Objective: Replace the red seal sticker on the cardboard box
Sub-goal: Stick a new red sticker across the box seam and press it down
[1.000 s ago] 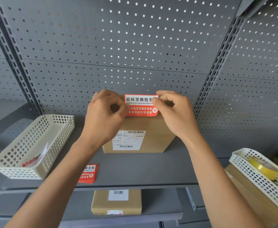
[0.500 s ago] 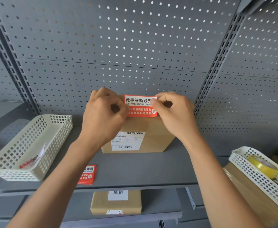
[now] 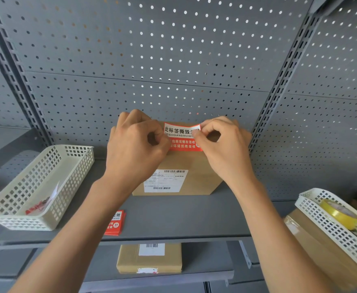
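Observation:
A brown cardboard box (image 3: 196,172) with a white shipping label stands on the grey shelf against the pegboard. A red seal sticker (image 3: 181,137) with white and black print lies across the box's top front edge. My left hand (image 3: 136,144) pinches the sticker's left end. My right hand (image 3: 224,144) pinches its upper right corner, which curls slightly away from the box. The sticker's lower part looks flat against the front face.
A white mesh basket (image 3: 46,199) with red scraps sits at the left. A stack of red stickers (image 3: 114,223) lies near the shelf (image 3: 173,218) front edge. At the right, another basket (image 3: 334,227) holds a yellow tape roll (image 3: 339,212). A second box (image 3: 150,259) sits on the lower shelf.
Both hands and the sticker have come down slightly toward the box's top edge. The sticker now sits lower against the front face.

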Tool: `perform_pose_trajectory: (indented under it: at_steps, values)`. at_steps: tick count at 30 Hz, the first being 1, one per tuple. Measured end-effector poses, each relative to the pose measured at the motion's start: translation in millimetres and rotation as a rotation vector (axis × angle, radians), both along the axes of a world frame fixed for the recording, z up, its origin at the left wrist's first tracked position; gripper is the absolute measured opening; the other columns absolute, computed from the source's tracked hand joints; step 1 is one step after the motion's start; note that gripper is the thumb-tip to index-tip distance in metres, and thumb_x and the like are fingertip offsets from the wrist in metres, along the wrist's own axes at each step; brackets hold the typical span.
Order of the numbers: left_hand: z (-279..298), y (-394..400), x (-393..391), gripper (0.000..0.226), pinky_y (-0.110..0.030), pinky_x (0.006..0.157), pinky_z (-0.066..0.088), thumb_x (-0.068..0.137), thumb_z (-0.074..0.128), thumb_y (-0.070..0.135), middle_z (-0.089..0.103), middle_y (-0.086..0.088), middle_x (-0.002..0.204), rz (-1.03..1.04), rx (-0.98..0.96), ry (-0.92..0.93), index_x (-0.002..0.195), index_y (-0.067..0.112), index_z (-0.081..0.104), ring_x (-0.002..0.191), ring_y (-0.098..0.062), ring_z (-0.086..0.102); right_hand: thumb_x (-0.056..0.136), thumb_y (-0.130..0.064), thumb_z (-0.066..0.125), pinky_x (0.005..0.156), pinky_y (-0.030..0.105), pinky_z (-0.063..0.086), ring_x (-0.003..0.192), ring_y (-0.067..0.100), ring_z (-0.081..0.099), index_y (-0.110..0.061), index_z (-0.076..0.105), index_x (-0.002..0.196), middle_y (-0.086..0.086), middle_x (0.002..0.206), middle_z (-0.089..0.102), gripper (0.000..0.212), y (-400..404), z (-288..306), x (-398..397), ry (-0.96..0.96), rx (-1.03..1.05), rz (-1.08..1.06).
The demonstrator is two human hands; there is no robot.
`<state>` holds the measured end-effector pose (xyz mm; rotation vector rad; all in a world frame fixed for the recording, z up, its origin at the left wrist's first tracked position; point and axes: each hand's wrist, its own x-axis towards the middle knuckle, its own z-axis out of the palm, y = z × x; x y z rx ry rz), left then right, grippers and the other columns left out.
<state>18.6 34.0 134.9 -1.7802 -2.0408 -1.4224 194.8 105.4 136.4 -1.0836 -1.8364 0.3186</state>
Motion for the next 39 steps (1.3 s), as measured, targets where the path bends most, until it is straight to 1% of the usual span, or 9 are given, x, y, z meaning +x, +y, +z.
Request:
perform_pose_trajectory:
  at_steps: [11,15,19,21,24,28,33,36,39]
  values:
    - [-1.2,3.0,-1.2,0.019,-0.043,0.078,0.046,0.081,0.06,0.033,0.055,0.008,0.089,0.004,-0.01,0.064,0.064,0.025,0.058,0.094,-0.022,0.046,0.084,-0.033,0.076,0.097,0.054,0.043,0.095,0.015,0.059,-0.026,0.059,0.069,-0.014,0.093,0.07,0.024,-1.7,-1.8,0.3,-0.03,0.038,-0.019]
    - [-3.6,3.0,-2.7,0.021,-0.043,0.079,0.046,0.08,0.063,0.034,0.055,0.008,0.089,-0.001,0.0,0.076,0.063,0.024,0.056,0.093,-0.021,0.046,0.084,-0.033,0.077,0.1,0.049,0.042,0.097,0.011,0.061,-0.026,0.061,0.088,-0.017,0.089,0.067,0.018,-4.2,-0.4,2.2,-0.018,0.017,-0.024]
    - [-5.8,-0.3,-5.9,0.014,-0.046,0.08,0.046,0.083,0.067,0.035,0.054,0.008,0.091,-0.034,0.025,0.068,0.081,0.027,0.055,0.093,-0.02,0.044,0.084,-0.033,0.079,0.099,0.051,0.045,0.102,0.011,0.064,-0.028,0.064,0.107,-0.019,0.096,0.067,0.028,-3.2,0.4,5.7,-0.01,-0.003,0.004]
    - [-7.6,-2.2,-8.2,0.012,-0.049,0.082,0.047,0.085,0.064,0.037,0.056,0.009,0.094,-0.066,0.037,0.072,0.095,0.029,0.062,0.095,-0.02,0.045,0.085,-0.033,0.077,0.098,0.052,0.047,0.101,0.012,0.065,-0.03,0.068,0.105,-0.018,0.097,0.069,0.023,-2.3,-0.6,6.8,-0.006,0.006,0.019]
    - [-11.0,-3.5,-12.0,0.028,-0.053,0.082,0.047,0.09,0.061,0.039,0.056,0.007,0.098,-0.096,0.043,0.116,0.114,0.037,0.074,0.096,-0.021,0.047,0.087,-0.036,0.07,0.094,0.055,0.048,0.099,0.018,0.064,-0.033,0.075,0.094,-0.019,0.097,0.068,0.01,-0.7,-5.4,7.2,-0.014,0.035,0.051]
    - [-16.7,-2.8,-16.2,0.028,-0.053,0.081,0.047,0.093,0.058,0.042,0.056,0.004,0.103,-0.088,0.063,0.178,0.111,0.036,0.078,0.097,-0.022,0.048,0.091,-0.033,0.071,0.094,0.056,0.048,0.1,0.019,0.066,-0.03,0.08,0.092,-0.016,0.101,0.071,0.01,0.3,-11.8,10.3,-0.03,0.107,0.053]
    - [-20.0,-7.2,-15.3,0.034,-0.05,0.08,0.047,0.097,0.053,0.042,0.057,-0.002,0.111,-0.058,0.065,0.331,0.121,0.03,0.074,0.101,-0.029,0.049,0.095,-0.029,0.068,0.098,0.04,0.038,0.103,0.02,0.066,-0.022,0.081,0.102,-0.003,0.114,0.075,0.017,-6.3,-18.2,15.6,-0.18,0.278,-0.031]
    - [-19.4,-8.4,-10.3,0.036,-0.048,0.083,0.046,0.099,0.049,0.034,0.057,-0.005,0.129,-0.05,0.036,0.429,0.13,0.035,0.067,0.111,-0.032,0.049,0.097,-0.031,0.063,0.103,0.048,0.039,0.112,0.024,0.064,-0.02,0.078,0.112,0.003,0.13,0.07,0.023,-12.1,-20.2,11.2,-0.281,0.314,-0.032]
    - [-20.5,-8.8,-6.3,0.044,-0.055,0.091,0.046,0.097,0.044,0.027,0.057,-0.009,0.137,-0.064,0.013,0.538,0.135,0.034,0.064,0.118,-0.039,0.052,0.099,-0.033,0.056,0.104,0.054,0.041,0.123,0.025,0.06,-0.019,0.076,0.117,0.005,0.141,0.063,0.03,-18.7,-20.7,1.6,-0.343,0.33,0.026]
